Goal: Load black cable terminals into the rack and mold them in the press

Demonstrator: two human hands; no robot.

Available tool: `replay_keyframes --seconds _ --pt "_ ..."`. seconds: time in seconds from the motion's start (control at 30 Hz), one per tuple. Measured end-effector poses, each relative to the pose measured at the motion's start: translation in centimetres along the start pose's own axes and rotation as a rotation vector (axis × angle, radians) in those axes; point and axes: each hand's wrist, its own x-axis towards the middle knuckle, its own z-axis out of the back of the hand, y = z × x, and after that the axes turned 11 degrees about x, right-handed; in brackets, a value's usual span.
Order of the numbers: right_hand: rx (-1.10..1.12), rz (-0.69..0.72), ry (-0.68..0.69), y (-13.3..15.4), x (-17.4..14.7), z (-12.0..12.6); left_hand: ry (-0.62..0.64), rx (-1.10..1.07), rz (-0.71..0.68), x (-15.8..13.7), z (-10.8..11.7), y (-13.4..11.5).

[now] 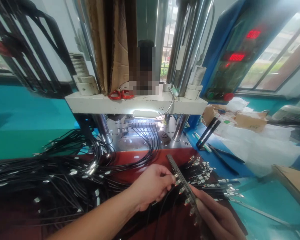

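The slotted metal bar is held slantwise over the red desk by the right hand, closed along its side; at its edge a small connector seems to be pinched between thumb and forefinger of the left hand. If the bar were twisted, connectors further along its edge could be unseated, since their wires hang unsupported. Left of the bar, black cables are heaped under the left forearm and could be snagged by a sweep of it. Right of the bar, loose cable ends could be scattered by a knock. Beyond the bar, wires run into the press and could be tugged askew; higher up, red-handled scissors could be shaken off by movement of the plate.
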Motion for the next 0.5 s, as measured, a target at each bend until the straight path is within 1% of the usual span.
replay_keyframes --seconds 0.03,0.1,0.13,0.17,0.2,0.23,0.27,0.3,0.33,0.4,0.5 --pt "0.022 -0.047 -0.007 0.1 0.1 0.3 -0.057 0.126 -0.055 -0.6 0.4 -0.4" --pt "0.045 -0.111 0.020 0.5 0.8 0.8 -0.246 0.400 -0.228 -1.8 1.8 -1.6" --pt "0.031 -0.127 0.063 1.0 1.4 1.1 -0.345 0.492 -0.311 -2.3 2.8 -2.2" --pt "0.001 -0.133 0.109 1.5 2.0 1.3 -0.418 0.509 -0.348 -2.5 4.0 -2.8" --pt "-0.042 -0.132 0.141 2.0 2.7 1.3 -0.444 0.462 -0.329 -2.4 5.3 -3.3" --pt "-0.094 -0.126 0.163 2.5 3.5 1.3 -0.440 0.348 -0.272 -1.9 6.7 -3.7" --pt "-0.149 -0.115 0.173 3.0 4.2 1.2 -0.478 0.168 -0.183 -1.0 7.9 -3.9" --pt "-0.204 -0.096 0.183 3.4 4.8 1.0 -0.516 0.094 -0.133 0.2 9.1 -3.9" --pt "-0.259 -0.067 0.204 3.7 5.4 0.7 -0.528 0.053 -0.086 1.5 10.0 -3.8" --pt "-0.366 0.020 0.264 3.9 6.2 0.0 -0.517 -0.060 0.016 4.4 11.3 -3.3" --pt "-0.529 0.154 0.311 3.5 6.8 -0.8 -0.489 -0.278 0.120 7.8 11.7 -2.3"
